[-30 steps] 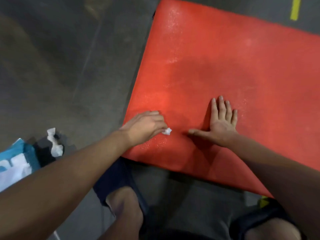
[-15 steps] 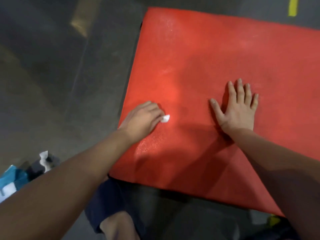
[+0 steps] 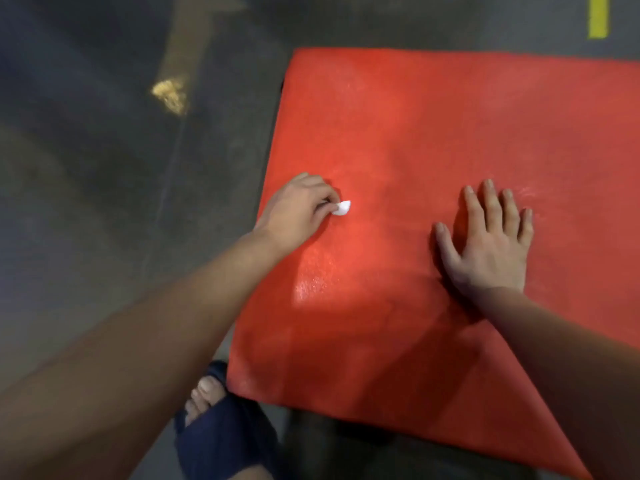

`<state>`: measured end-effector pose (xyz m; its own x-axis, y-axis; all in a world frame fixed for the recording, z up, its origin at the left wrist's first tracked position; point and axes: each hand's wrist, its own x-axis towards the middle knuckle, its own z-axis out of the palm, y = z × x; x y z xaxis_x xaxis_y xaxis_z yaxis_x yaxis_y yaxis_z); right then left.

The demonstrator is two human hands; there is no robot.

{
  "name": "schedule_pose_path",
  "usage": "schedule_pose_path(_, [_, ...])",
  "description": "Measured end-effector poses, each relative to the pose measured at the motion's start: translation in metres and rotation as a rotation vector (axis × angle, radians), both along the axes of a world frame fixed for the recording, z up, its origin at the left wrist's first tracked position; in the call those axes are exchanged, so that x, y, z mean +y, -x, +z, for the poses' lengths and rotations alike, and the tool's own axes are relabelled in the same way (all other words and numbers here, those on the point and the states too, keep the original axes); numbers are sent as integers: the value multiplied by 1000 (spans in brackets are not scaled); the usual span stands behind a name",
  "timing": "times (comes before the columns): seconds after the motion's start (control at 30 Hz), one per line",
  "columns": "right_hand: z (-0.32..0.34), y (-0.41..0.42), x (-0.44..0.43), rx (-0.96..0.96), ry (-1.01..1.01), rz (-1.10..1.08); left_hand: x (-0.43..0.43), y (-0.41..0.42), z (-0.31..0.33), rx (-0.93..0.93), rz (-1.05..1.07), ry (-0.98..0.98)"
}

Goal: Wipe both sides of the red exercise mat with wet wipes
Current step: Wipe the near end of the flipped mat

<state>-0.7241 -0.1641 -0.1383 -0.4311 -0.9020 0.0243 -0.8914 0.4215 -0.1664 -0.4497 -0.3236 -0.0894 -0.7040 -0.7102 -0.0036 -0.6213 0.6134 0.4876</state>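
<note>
While the head camera is looking down, the red exercise mat (image 3: 450, 133) is lying flat on a dull grey floor (image 3: 104, 220). Its surface is showing a fine pebbled grain, and one wet patch is shining just below the left hand (image 3: 298, 213). A small crumpled white wet wipe (image 3: 342, 207) is sitting on the mat near its left edge.

That straight left edge is running just under the left wrist, and the near edge is slanting away to the right, where the mat is leaving the frame. Wide red surface is stretching beyond both hands toward the far edge, past which a yellow stripe (image 3: 598, 15) is marking the floor. Toes in a dark blue sandal (image 3: 221, 434) are resting just beside the near left corner.

Knuckles up, the left hand is pinching the wipe between curled fingertips and thumb. Well apart from it, the right hand (image 3: 491, 244) is pressing palm down, fingers straight and spread, thumb splayed leftward.
</note>
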Motion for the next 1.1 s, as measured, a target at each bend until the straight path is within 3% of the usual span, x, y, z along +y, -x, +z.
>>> schedule_pose_path(0.13, [1, -1, -1, 2, -11, -3, 2, 20, 1, 42, 2, -69])
schedule_pose_path(0.33, [11, 31, -55, 23, 52, -122, 28, 0, -14, 119, -31, 40])
schedule_pose_path(0.47, [-3, 38, -58, -5, 138, -55, -22, 16, -11, -47, -115, 81])
schedule_pose_path(0.67, [2, 41, -62, -12, 107, -50, -79, 53, 7, -82, 59, 37])
schedule_pose_path(0.83, [2, 41, -64, -12, 109, -64, -68, 45, 10, -113, -140, 21])
schedule_pose_path(0.93, [2, 40, -66, 1, 90, -70, -117, 66, 24, -286, -308, 41])
schedule_pose_path(1.1, [8, 41, -67, -26, 78, -76, -128, 91, 25, -344, -80, 28])
